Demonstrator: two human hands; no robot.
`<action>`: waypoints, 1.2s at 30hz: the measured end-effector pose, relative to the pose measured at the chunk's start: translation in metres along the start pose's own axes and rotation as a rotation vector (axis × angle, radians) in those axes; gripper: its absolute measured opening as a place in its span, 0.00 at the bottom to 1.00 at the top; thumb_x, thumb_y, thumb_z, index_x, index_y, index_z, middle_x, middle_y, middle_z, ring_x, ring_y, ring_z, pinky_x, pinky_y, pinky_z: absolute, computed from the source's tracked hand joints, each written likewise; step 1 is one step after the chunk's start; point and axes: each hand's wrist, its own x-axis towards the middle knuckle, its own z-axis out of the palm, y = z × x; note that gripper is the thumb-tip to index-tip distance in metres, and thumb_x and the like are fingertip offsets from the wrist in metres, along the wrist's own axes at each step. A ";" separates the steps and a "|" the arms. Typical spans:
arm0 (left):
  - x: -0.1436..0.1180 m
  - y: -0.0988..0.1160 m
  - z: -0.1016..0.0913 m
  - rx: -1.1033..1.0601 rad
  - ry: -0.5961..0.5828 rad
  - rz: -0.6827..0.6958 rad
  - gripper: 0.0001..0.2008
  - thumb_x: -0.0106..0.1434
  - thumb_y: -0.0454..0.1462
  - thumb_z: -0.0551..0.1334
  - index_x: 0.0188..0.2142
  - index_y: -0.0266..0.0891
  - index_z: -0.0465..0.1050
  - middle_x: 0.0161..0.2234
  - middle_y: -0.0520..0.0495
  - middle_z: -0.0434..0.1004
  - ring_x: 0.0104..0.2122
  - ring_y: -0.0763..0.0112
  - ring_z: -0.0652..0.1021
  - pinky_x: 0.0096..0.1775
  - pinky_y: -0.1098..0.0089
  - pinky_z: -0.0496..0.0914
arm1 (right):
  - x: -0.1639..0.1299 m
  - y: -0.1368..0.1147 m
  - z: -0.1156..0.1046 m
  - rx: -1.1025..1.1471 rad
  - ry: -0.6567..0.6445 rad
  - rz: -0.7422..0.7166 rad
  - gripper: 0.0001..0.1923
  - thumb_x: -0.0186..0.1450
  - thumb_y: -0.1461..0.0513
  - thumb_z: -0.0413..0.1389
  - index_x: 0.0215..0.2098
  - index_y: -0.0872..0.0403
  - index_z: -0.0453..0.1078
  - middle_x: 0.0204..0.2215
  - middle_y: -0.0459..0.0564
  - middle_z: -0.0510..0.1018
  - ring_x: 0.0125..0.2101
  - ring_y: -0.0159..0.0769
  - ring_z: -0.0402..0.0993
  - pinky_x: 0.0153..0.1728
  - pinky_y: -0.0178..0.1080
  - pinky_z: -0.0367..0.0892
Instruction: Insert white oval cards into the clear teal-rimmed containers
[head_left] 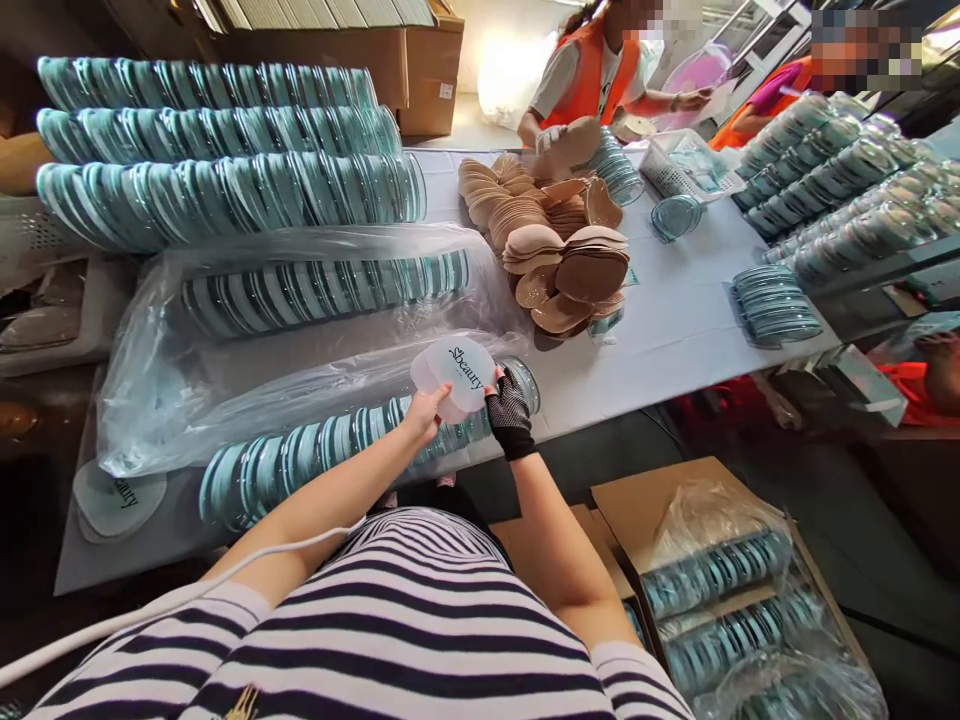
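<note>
Fingers of my bare left hand (426, 412) and gloved right hand (511, 414) pinch fanned white sheets (463, 365) printed "beauty," held from seven and three o'clock; passing under my hands, a row of clear-and-teal packs (300, 455) stretches from eight toward two, its two-o'clock end nearest my right. Beyond, tan pads (594, 272) lie heaped at one, longer rows (225, 205) at ten.

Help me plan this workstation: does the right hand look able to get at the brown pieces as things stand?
Likely yes: the brown pieces lie ahead and slightly right, with a seemingly open way over the white cloth. The gloved right hand would first need its grip free of the printed white cards.
</note>
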 end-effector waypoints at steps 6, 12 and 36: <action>-0.011 0.006 -0.021 0.061 -0.037 -0.004 0.17 0.50 0.31 0.72 0.41 0.33 0.76 0.39 0.39 0.82 0.44 0.57 0.80 0.50 0.57 0.72 | -0.023 -0.039 0.027 0.041 -0.040 0.005 0.20 0.66 0.58 0.46 0.51 0.58 0.70 0.48 0.59 0.76 0.50 0.41 0.71 0.51 0.42 0.67; 0.004 0.028 -0.028 -0.030 0.096 0.012 0.15 0.57 0.26 0.65 0.45 0.34 0.75 0.39 0.43 0.82 0.42 0.62 0.81 0.50 0.60 0.74 | -0.063 -0.011 -0.006 -0.080 0.110 0.203 0.22 0.67 0.54 0.44 0.45 0.59 0.73 0.38 0.59 0.80 0.38 0.41 0.77 0.36 0.37 0.70; 0.011 0.039 -0.034 -0.074 0.108 -0.028 0.16 0.58 0.27 0.65 0.46 0.34 0.75 0.43 0.40 0.81 0.44 0.60 0.80 0.51 0.57 0.73 | -0.081 -0.031 0.030 -0.621 -0.524 0.046 0.18 0.73 0.60 0.38 0.45 0.55 0.69 0.36 0.55 0.79 0.36 0.38 0.76 0.31 0.35 0.57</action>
